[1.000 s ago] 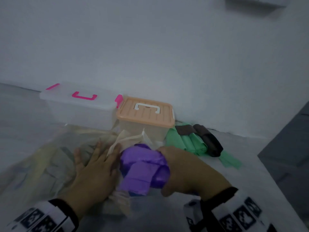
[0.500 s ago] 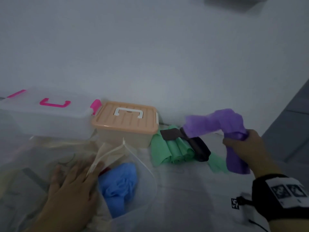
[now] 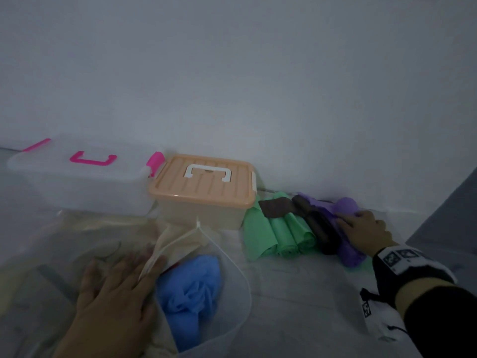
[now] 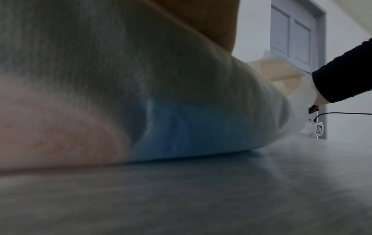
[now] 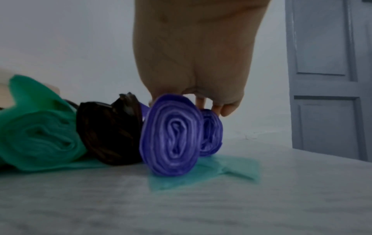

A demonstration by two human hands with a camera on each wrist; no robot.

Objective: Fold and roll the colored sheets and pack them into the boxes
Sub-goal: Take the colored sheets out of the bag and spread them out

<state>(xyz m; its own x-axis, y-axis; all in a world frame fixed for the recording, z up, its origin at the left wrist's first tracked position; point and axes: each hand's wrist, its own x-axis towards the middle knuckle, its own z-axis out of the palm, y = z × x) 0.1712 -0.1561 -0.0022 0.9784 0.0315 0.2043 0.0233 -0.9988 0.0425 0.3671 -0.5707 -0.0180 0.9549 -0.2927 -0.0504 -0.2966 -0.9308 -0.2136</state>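
Along the far edge of the pale grey tabletop (image 3: pixel 296 306), against the white wall, you have two closed boxes side by side: a clear plastic box with pink handle and clips (image 3: pixel 85 177) on the left and a translucent box with a peach ribbed lid and white handle (image 3: pixel 204 187) touching its right end. Just right of the peach-lidded box lies a row of rolled plastic sheets: mint-green rolls (image 3: pixel 281 236), then a dark brown roll (image 3: pixel 320 231), then the purple rolled sheet (image 3: pixel 349 250) at the right end, touching the brown one. A flat scrap of green sheet (image 5: pixel 229 167) lies under the purple one.

Your right hand (image 3: pixel 364 231) rests on top of the purple rolled sheet, fingers bent down over it; the right wrist view shows two purple coil ends standing on the tabletop with your fingertips (image 5: pixel 225 109) touching the farther one. How tightly you hold it cannot be told.

Your left hand (image 3: pixel 116 295) lies flat, fingers spread and straight, pressing on the large clear plastic bag (image 3: pixel 232 293) near the front left corner. A crumpled blue sheet (image 3: pixel 191 295) sits inside the bag's open mouth, just right of that hand, with cream-coloured sheets (image 3: pixel 180 236) behind it
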